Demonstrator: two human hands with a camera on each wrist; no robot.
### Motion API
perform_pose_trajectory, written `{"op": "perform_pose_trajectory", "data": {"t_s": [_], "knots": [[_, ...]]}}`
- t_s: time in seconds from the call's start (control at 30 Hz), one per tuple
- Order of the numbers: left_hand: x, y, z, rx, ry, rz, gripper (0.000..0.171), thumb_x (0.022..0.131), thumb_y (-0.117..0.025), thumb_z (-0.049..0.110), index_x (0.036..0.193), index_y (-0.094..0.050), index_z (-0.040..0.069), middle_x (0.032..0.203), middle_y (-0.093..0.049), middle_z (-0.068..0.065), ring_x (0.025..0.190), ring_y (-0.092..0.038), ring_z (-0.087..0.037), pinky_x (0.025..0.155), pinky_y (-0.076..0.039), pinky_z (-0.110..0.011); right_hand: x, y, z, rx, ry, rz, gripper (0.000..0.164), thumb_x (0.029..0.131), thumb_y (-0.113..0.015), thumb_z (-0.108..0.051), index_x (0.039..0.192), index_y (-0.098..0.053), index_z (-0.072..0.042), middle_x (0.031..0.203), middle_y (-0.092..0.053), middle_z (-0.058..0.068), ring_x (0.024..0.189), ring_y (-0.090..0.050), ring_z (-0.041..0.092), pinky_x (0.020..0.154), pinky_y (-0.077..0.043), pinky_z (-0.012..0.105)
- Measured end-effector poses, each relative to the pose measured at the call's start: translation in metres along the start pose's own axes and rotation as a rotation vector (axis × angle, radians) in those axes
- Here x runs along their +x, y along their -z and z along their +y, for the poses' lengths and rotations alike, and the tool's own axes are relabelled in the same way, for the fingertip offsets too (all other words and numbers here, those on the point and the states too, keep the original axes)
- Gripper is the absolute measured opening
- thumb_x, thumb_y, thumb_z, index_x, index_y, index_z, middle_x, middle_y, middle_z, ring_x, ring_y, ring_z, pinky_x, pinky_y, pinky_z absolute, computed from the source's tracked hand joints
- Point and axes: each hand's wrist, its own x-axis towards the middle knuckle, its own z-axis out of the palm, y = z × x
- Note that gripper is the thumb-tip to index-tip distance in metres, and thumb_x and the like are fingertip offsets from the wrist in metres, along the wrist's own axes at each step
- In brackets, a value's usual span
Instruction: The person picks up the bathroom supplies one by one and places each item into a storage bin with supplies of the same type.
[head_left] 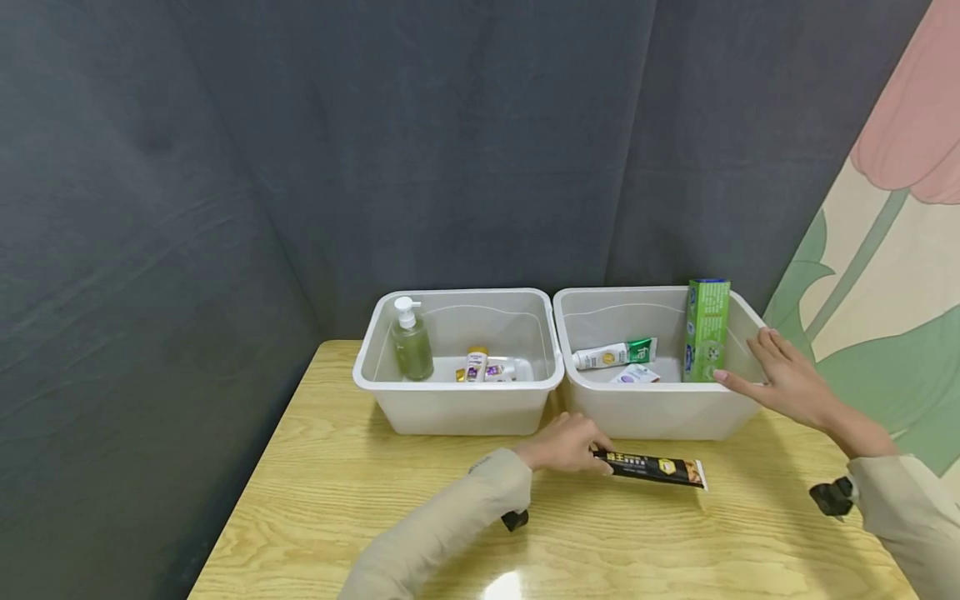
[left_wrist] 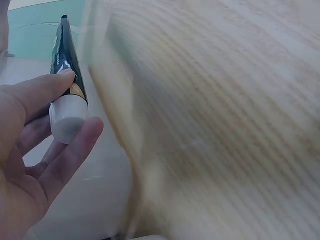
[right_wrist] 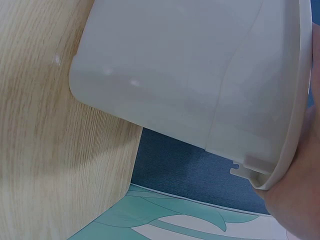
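Observation:
My left hand (head_left: 567, 442) pinches a black toothpaste tube (head_left: 651, 467) in front of the right bin, over the table. In the left wrist view, thumb and fingers are around the tube (left_wrist: 69, 65) near its white cap (left_wrist: 69, 119). My right hand (head_left: 793, 385) rests on the front right corner of the right white bin (head_left: 652, 415), fingers extended along the rim and thumb close to a tall green box (head_left: 707, 329). That box stands upright inside the bin. Beside it lie a white and green tube (head_left: 611, 354) and a small white packet (head_left: 637, 374).
A left white bin (head_left: 461, 412) stands against the right one. It holds a green pump bottle (head_left: 412, 346) and several small bottles, one with a yellow cap (head_left: 476, 364). The wooden table (head_left: 337, 467) ends at a dark curtain (head_left: 450, 150) behind the bins.

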Motion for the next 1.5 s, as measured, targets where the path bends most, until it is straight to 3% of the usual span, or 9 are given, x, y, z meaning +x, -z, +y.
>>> {"op": "perform_pose_trajectory", "data": {"t_s": [0.23, 0.47, 0.73, 0.93, 1.33, 1.5], "knots": [[-0.003, 0.012, 0.000, -0.001, -0.035, 0.018, 0.038, 0.088, -0.075, 0.038, 0.121, -0.073, 0.021, 0.116, -0.070, 0.012, 0.055, -0.048, 0.002, 0.058, -0.038, -0.013, 0.001, 0.000, -0.001, 0.008, -0.007, -0.009, 0.089, 0.097, -0.059, -0.038, 0.147, -0.016, 0.022, 0.151, 0.000, 0.044, 0.144, 0.009, 0.050, 0.112, 0.005, 0.064], [-0.005, 0.021, 0.005, -0.029, -0.042, 0.020, 0.036, 0.089, -0.075, 0.037, 0.121, -0.073, 0.022, 0.113, -0.071, 0.013, 0.050, -0.046, 0.002, 0.052, -0.039, -0.014, 0.000, 0.001, -0.002, 0.014, -0.014, -0.016, 0.090, 0.097, -0.058, -0.039, 0.147, -0.013, 0.021, 0.152, 0.002, 0.043, 0.144, 0.011, 0.049, 0.112, 0.007, 0.063], [-0.005, 0.032, 0.011, -0.018, -0.073, 0.021, 0.035, 0.089, -0.075, 0.037, 0.120, -0.073, 0.022, 0.111, -0.071, 0.013, 0.068, -0.057, 0.010, 0.052, -0.039, -0.013, 0.000, -0.001, -0.002, 0.002, -0.021, -0.015, 0.090, 0.097, -0.059, -0.040, 0.147, -0.014, 0.021, 0.152, 0.001, 0.043, 0.145, 0.010, 0.049, 0.112, 0.006, 0.063], [-0.005, 0.036, 0.013, 0.001, -0.108, 0.017, 0.035, 0.088, -0.075, 0.039, 0.119, -0.074, 0.022, 0.106, -0.073, 0.013, 0.051, -0.045, 0.003, 0.045, -0.029, -0.016, 0.000, 0.000, -0.002, -0.004, -0.004, 0.002, 0.090, 0.096, -0.059, -0.039, 0.147, -0.015, 0.021, 0.151, -0.001, 0.044, 0.144, 0.008, 0.050, 0.113, 0.005, 0.062], [-0.006, 0.059, 0.022, -0.019, -0.183, -0.002, 0.040, 0.087, -0.076, 0.037, 0.120, -0.073, 0.015, 0.097, -0.074, 0.010, 0.056, -0.052, 0.005, 0.057, -0.040, -0.011, 0.000, -0.001, 0.000, -0.002, -0.012, 0.004, 0.090, 0.096, -0.060, -0.039, 0.147, -0.015, 0.021, 0.152, -0.001, 0.044, 0.144, 0.008, 0.050, 0.111, 0.003, 0.066], [-0.007, 0.067, 0.025, -0.061, -0.188, -0.027, 0.039, 0.088, -0.076, 0.033, 0.121, -0.072, 0.014, 0.079, -0.072, 0.010, 0.050, -0.046, 0.003, 0.051, -0.037, -0.013, 0.000, -0.001, -0.001, 0.001, -0.017, -0.001, 0.090, 0.096, -0.059, -0.039, 0.147, -0.015, 0.021, 0.152, -0.001, 0.044, 0.144, 0.008, 0.050, 0.111, 0.004, 0.066]]}}
